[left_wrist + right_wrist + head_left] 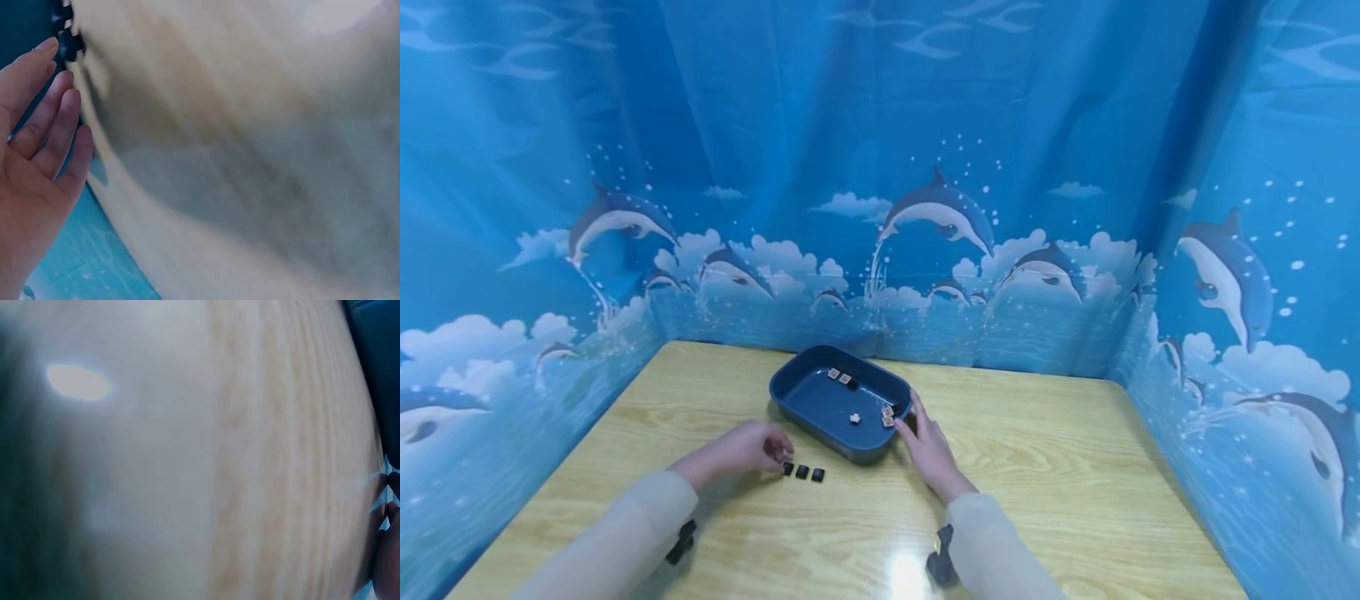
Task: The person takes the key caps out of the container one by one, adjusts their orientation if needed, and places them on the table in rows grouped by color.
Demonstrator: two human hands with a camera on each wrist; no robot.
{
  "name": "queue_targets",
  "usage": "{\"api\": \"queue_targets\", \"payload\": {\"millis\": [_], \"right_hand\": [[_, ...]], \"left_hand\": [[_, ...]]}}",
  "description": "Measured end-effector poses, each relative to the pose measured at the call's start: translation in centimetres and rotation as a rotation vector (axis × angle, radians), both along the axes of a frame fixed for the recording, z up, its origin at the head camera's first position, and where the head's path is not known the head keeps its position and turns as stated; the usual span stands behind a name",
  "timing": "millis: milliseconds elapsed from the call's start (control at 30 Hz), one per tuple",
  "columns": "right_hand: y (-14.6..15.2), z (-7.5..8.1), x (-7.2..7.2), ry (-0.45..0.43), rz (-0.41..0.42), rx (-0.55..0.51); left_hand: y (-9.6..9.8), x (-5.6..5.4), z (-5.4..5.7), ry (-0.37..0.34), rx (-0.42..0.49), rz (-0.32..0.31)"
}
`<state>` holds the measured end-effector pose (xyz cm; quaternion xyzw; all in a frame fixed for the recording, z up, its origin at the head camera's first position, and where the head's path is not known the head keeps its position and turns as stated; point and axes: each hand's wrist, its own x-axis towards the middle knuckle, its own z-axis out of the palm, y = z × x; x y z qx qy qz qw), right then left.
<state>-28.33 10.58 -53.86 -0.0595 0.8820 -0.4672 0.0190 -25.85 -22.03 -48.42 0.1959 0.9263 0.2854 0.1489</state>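
A dark blue tray (820,425) with rounded corners stands on the table, and several small light-faced square pieces (839,377) lie in it. My right hand (931,454) holds the tray's right end, with the thumb at the rim and the fingers along the outer wall. In front of the tray is a short row of small black square pieces (802,472). At its left end the thumb and forefinger of my left hand (752,447) pinch the leftmost piece, largely covered by the fingertips. Two notched black pieces (72,45) show beside the fingertips in the left wrist view.
The light wooden table (1037,467) extends to both sides of the tray. A blue dolphin-print curtain (880,167) hangs along its back and sides. Dark wrist devices (942,560) sit at the sleeves. The right wrist view shows mostly tabletop with glare.
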Motion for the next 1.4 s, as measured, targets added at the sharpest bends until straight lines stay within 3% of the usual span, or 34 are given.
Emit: {"api": "queue_targets", "payload": {"millis": [200, 467, 733, 1067, 1400], "right_hand": [[0.1, -0.2, 0.0, 0.003, -0.001, 0.005], [0.0, -0.1, 0.1, 0.003, -0.003, 0.003], [-0.1, -0.1, 0.0, -0.020, -0.011, 0.013], [0.0, -0.1, 0.0, -0.010, -0.009, 0.001], [-0.1, -0.1, 0.0, -0.019, -0.018, 0.002]], "left_hand": [[0.7, -0.7, 1.4, -0.015, -0.020, 0.009], [1.8, -2.3, 2.9, 0.046, -0.019, -0.054], [3.1, -3.8, 4.5, 0.078, -0.075, -0.080], [4.7, -6.3, 5.9, 0.093, -0.133, -0.156], [6.7, -8.7, 7.3, 0.080, -0.188, -0.184]]}}
